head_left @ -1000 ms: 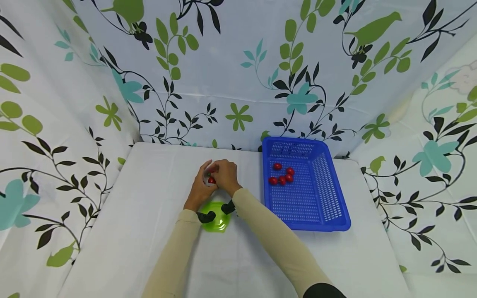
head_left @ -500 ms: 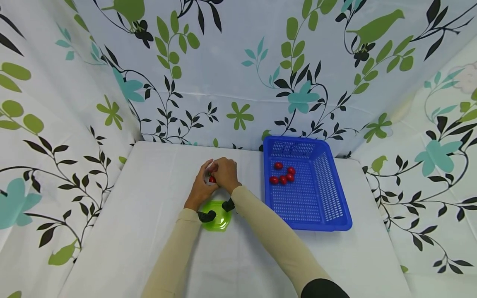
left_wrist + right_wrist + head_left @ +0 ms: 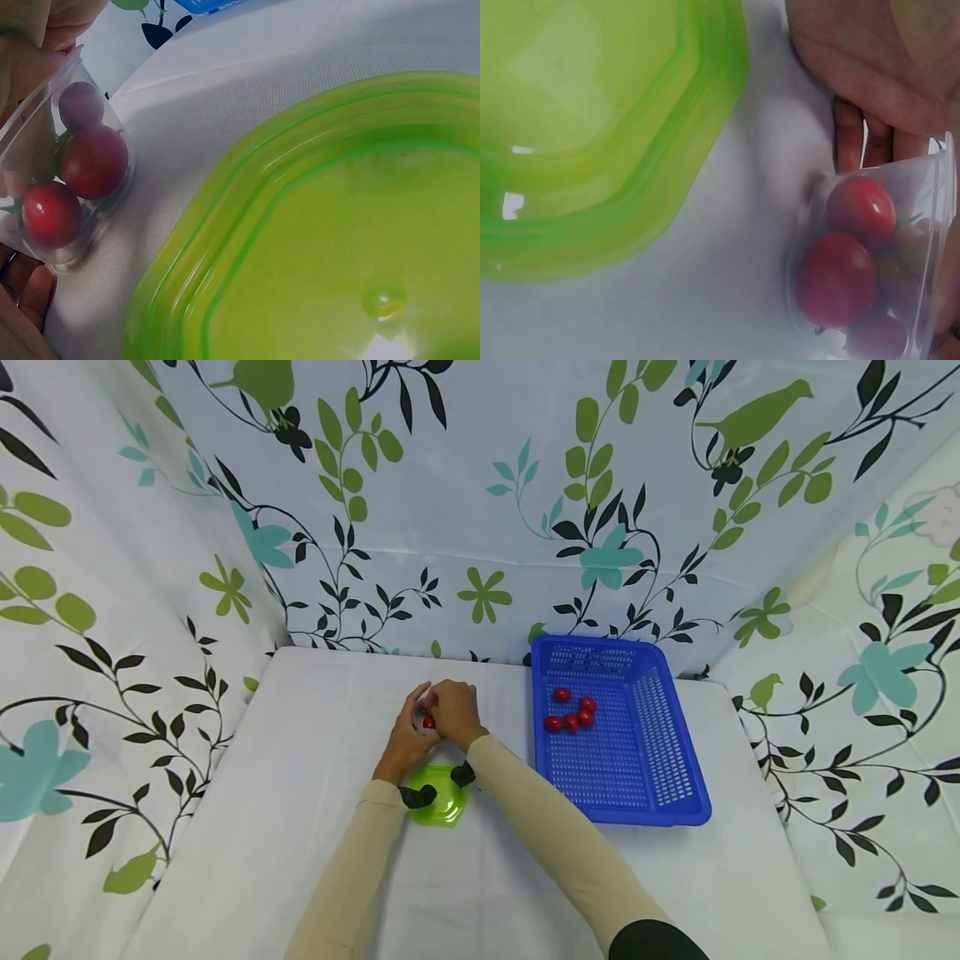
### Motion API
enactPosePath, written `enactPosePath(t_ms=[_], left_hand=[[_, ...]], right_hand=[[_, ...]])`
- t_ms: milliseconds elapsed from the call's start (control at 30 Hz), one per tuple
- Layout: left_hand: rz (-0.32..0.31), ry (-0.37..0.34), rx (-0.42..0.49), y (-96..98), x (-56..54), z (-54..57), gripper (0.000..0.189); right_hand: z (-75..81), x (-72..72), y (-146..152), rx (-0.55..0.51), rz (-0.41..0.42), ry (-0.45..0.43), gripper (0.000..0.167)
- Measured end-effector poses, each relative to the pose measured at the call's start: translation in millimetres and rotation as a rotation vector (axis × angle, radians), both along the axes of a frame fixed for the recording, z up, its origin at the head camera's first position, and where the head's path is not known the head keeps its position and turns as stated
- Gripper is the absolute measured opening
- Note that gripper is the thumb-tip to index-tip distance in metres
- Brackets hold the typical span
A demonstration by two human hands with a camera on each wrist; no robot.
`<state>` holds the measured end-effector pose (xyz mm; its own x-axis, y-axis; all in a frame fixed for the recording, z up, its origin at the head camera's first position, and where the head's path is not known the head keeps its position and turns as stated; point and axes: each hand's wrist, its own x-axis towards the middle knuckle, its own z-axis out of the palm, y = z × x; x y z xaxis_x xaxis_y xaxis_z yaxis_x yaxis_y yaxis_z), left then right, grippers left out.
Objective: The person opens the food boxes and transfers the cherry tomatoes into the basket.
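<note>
The tub (image 3: 911,184) sits between the two hands: the left hand (image 3: 406,737) grips it from the left, while the right hand (image 3: 454,712) bends over its mouth from the right, fingers curled (whether they pinch anything, I cannot tell; the hand hides the tips). Tomatoes (image 3: 836,281) lie inside the tub, below the right fingers. The lid (image 3: 441,792) lies just on the person's side of the tub; the basket (image 3: 615,768) stands well apart to its right, holding five more tomatoes (image 3: 572,722).
</note>
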<state>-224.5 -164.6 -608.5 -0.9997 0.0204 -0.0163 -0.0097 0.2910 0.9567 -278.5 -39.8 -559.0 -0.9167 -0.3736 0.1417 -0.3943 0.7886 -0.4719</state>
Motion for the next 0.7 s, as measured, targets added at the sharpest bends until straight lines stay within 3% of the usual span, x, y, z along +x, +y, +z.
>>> enactPosePath(t_ms=[300, 500, 700], left_hand=[[0.002, -0.036, -0.025, 2.2, 0.1, -2.4, 0.094], [-0.006, -0.011, 0.001, 0.8, -1.1, -5.8, 0.093], [0.01, -0.024, -0.002, 1.1, -0.7, -4.4, 0.094]], right_hand=[[-2.9, 0.1, 14, -0.178, 0.018, -0.025, 0.005], [3.4, 0.5, 24, -0.328, -0.046, -0.104, 0.006], [9.2, 1.0, 33, -0.411, -0.096, -0.157, 0.004]])
